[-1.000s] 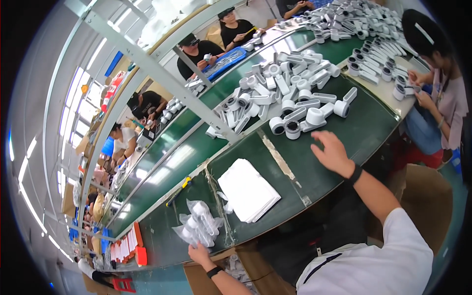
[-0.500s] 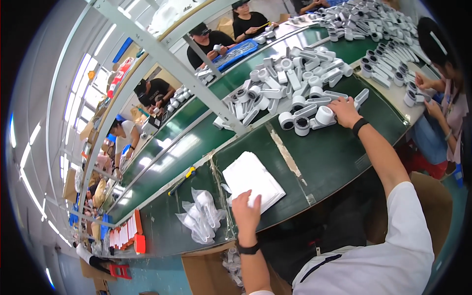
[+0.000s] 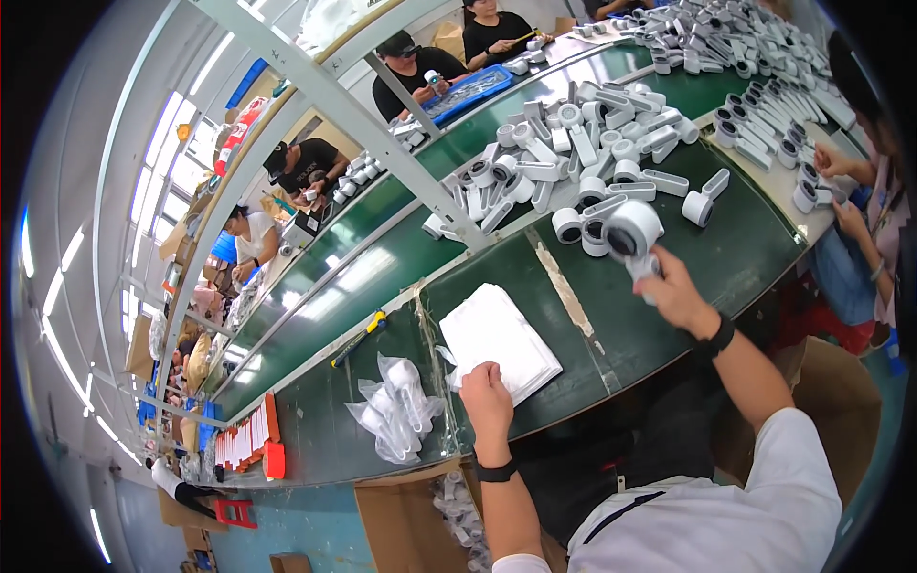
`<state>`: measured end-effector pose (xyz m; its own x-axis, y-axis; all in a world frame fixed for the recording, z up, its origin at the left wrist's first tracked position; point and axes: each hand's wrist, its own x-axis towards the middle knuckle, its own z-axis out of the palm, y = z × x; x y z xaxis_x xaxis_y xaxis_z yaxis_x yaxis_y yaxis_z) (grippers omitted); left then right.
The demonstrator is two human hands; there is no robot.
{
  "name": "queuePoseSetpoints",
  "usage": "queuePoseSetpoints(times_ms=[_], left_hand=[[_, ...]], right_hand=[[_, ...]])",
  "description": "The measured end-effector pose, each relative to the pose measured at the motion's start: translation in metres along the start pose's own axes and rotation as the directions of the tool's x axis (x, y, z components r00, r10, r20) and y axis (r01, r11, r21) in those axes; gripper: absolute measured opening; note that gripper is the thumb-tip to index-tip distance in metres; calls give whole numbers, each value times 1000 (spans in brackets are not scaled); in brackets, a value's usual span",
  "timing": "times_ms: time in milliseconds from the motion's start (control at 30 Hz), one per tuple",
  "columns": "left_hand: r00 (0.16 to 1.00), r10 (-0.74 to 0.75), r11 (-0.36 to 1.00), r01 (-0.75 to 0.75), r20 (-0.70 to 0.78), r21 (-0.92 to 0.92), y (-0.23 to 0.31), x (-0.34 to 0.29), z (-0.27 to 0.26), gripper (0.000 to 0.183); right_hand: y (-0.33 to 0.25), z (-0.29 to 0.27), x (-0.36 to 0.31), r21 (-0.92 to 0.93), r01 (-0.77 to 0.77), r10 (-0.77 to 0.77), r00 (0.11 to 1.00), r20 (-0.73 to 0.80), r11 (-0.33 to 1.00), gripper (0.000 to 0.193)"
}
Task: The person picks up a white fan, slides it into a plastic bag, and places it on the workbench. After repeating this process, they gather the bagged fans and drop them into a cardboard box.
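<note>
My right hand (image 3: 674, 288) grips the narrow handle of a white, round-headed handheld device (image 3: 634, 227), lifted above the green table (image 3: 659, 334). Its dark round end shows. At the left corner of a stack of thin white sheets or bags (image 3: 503, 336), my left hand (image 3: 487, 399) has its fingers drawn together; whatever is between them is hidden. More devices of the same kind lie in a large heap (image 3: 573, 143) beyond my right hand. Left of the stack rest several devices in clear plastic bags (image 3: 396, 406).
A yellow-handled tool (image 3: 359, 338) lies behind the bagged devices. A slanting metal post (image 3: 382, 153) rises at the far edge. Below the table stands an open cardboard box (image 3: 396, 520) with bagged pieces. A co-worker's hands (image 3: 845, 196) work at the right; others sit across.
My right hand has picked a device from the heap's near edge and drawn it toward me. My left hand's fingers, spread before, have closed at the stack's corner.
</note>
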<state>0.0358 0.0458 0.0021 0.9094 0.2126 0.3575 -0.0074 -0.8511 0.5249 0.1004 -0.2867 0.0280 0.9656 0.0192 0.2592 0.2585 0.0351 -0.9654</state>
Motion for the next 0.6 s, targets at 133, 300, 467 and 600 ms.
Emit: queuePoseSetpoints(times_ms=[133,300,467,600], left_hand=[[992,127,979,-125,-3,159,-1,-10,-2,18],[992,86,952,-109,89,287,-2,-9,0,18],[996,44,969,-62,80,240,-6,-6,-6,14],[995,87,986,-91,38,141,-9,-7,-7,14]], right_hand=[[-9,42,-41,98,-87,82,995,48,991,33],[1,60,-72,108,-229,213,966,144,967,38],[2,64,-81,41,-211,203,969,141,977,35],[0,72,-83,57,-208,195,964,183,976,34]])
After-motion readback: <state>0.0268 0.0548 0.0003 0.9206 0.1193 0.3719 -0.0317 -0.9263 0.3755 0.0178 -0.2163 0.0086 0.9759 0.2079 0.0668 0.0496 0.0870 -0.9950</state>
